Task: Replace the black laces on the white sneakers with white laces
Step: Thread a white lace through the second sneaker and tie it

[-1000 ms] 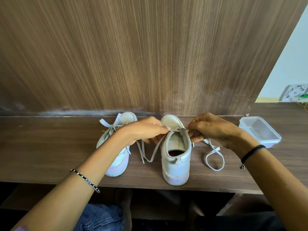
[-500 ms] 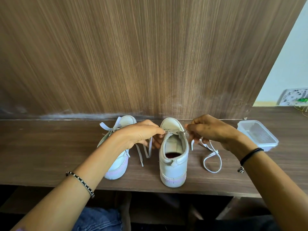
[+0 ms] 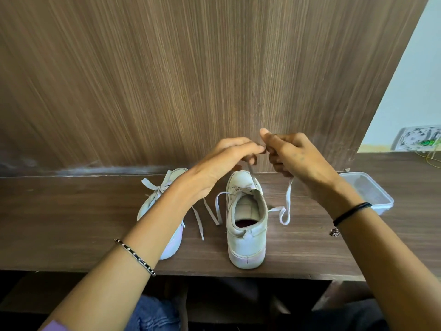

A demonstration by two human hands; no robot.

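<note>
**Head view: both hands hold the white lace up above the toe of the untied sneaker.**

The untied sneaker (image 3: pixel 247 237) stands on the table (image 3: pixel 71 211) with its heel at 6 o'clock and its toe at 12, so its long axis runs straight away from the person. The left hand (image 3: pixel 222 163) and right hand (image 3: pixel 298 158) meet almost fingertip to fingertip over the toe. The left pinches a strand of the white lace (image 3: pixel 250 174) that rises from the top eyelets. The right is curled round the other strand, which hangs down to a loop on the table at 3 o'clock of the shoe. The knot likely comes next, straight below, and both hands are equally near. The tied sneaker (image 3: pixel 152 206) lies close at 9 o'clock, a plastic box (image 3: pixel 372 194) sits well apart at 3, and the wood panel (image 3: pixel 214 80) closes off 12.
</note>
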